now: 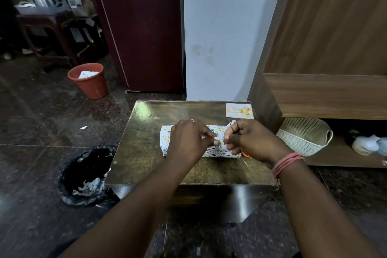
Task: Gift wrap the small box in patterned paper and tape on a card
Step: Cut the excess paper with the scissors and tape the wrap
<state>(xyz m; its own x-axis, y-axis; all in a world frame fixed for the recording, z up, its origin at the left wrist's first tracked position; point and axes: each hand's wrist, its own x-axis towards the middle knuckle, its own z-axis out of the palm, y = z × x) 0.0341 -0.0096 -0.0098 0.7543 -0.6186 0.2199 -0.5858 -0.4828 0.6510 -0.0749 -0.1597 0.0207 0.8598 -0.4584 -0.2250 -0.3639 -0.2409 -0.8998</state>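
Observation:
A small box wrapped in white patterned paper [217, 150] lies in the middle of a small dark table [146, 153]. My left hand [188, 140] rests on top of the box, its fingertips pressing the paper at the centre seam. My right hand [247, 138] has its fingers curled and pinches something small just above the seam; it may be a piece of tape, too small to tell. A white birthday card [239, 110] with orange balloons lies at the table's far right corner. An orange object [246, 154] peeks out under my right hand.
A black-lined bin [88, 176] with paper scraps stands left of the table. A red bucket [89, 80] stands further back on the floor. A white woven basket [303, 135] sits on a low wooden shelf to the right. A wall and a dark door rise behind the table.

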